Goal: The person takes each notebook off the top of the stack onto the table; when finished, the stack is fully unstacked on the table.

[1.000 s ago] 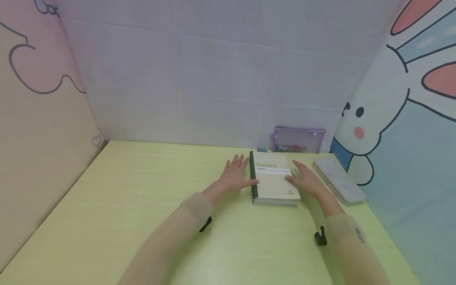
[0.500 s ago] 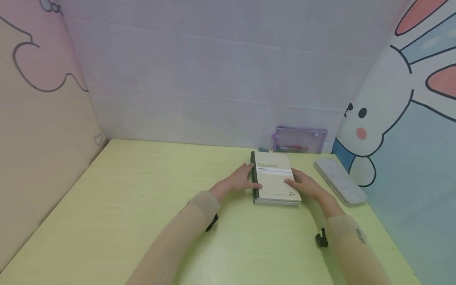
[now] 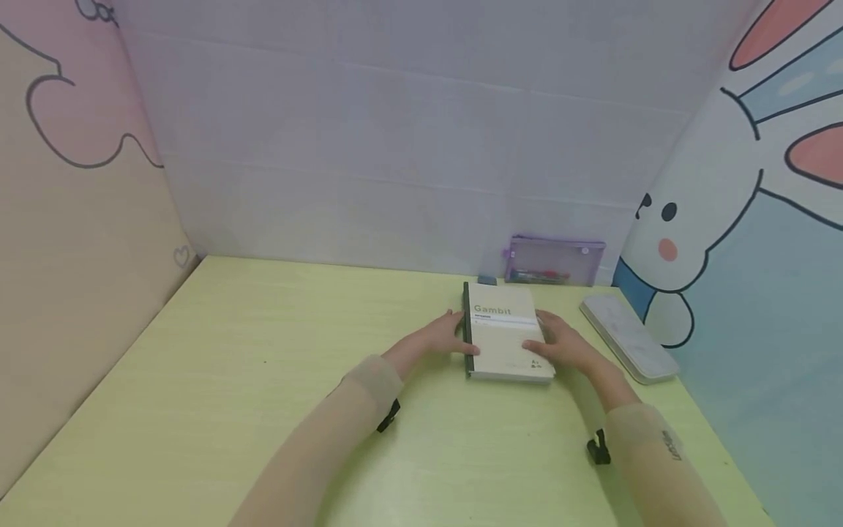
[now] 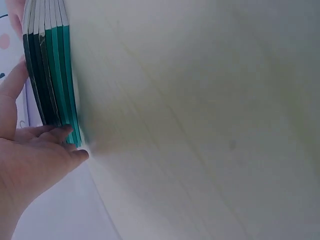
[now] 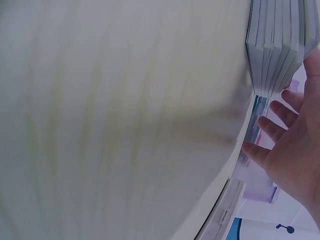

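Observation:
A stack of several notebooks (image 3: 503, 337), the top cover cream and printed "Gambit", lies at the right back of the table. In the left wrist view its notebook spines (image 4: 52, 75) show black and green. My left hand (image 3: 440, 335) grips the stack's left side, thumb over the cover's edge and fingers at the spines. Across from it, my right hand (image 3: 568, 344) holds the right side with its thumb on the cover. The right wrist view shows the pale page edges (image 5: 272, 45) beside the spread fingers of the right hand (image 5: 290, 145).
A see-through purple zip pouch (image 3: 556, 260) with pens stands against the back wall. Left of it, a small dark blue item (image 3: 487, 280) lies behind the stack. A pale grey flat case (image 3: 628, 338) lies at the table's (image 3: 263, 424) right edge, by the rabbit-print wall.
The left hand has come in from the left, its spread fingers drawing in to the spines. The right hand's fingers have closed in on the right edge. The stack has barely moved.

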Demonstrator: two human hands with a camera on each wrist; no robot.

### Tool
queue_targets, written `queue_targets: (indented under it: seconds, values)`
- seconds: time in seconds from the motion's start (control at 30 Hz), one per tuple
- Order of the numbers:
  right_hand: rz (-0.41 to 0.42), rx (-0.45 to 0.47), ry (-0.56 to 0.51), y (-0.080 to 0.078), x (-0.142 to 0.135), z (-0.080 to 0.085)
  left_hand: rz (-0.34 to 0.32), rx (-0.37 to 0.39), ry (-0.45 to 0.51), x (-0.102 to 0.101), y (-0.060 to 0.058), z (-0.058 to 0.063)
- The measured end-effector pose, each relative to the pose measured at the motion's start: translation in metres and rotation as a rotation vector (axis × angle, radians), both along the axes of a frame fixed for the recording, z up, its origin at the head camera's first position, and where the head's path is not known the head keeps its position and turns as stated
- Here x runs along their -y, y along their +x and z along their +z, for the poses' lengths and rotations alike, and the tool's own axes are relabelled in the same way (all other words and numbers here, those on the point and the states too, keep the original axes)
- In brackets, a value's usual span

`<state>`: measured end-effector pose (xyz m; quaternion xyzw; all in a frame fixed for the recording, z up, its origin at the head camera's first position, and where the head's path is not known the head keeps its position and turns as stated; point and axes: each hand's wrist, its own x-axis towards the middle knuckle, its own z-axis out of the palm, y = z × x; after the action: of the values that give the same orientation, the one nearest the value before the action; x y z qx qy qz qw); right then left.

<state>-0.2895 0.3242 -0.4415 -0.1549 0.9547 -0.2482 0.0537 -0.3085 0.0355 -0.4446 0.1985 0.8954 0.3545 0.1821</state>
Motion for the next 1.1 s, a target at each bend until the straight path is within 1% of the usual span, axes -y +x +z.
queue_targets:
  seconds: [0.1,0.2,0.27,0.33,0.47,0.6,0.67,0.77,0.9,0.97,1.1]
  values:
    - [0.026,-0.027,0.032,0.000,0.002,0.001,-0.006,-0.052,0.025,0.002,0.003,0.001]
    - [0.029,-0.039,0.045,0.000,0.003,0.001,-0.015,-0.120,0.074,0.002,0.006,0.004]
    - [0.027,-0.047,0.038,0.000,0.004,0.001,-0.011,-0.143,0.104,0.002,0.009,0.006]
    - [0.028,-0.057,0.027,-0.001,0.004,0.001,0.008,-0.135,0.146,0.001,0.013,0.009]
    - [0.022,-0.053,0.004,-0.001,0.007,0.002,0.053,-0.085,0.262,0.000,0.022,0.014]
    - [-0.014,-0.027,-0.053,0.002,0.012,0.007,0.088,-0.059,0.361,0.001,0.027,0.019]
    - [-0.033,-0.028,-0.090,0.003,0.013,0.010,0.102,-0.060,0.401,0.003,0.026,0.021]
    - [-0.028,-0.034,-0.178,0.003,0.016,0.018,0.113,-0.074,0.452,0.009,0.023,0.025]
    - [0.026,-0.036,-0.285,0.002,0.025,0.031,0.111,-0.076,0.493,0.021,0.020,0.030]
    - [0.039,-0.042,-0.301,0.002,0.030,0.038,0.110,-0.068,0.507,0.027,0.019,0.033]
    - [0.042,-0.074,-0.280,0.002,0.043,0.050,0.114,-0.051,0.537,0.040,0.018,0.043]
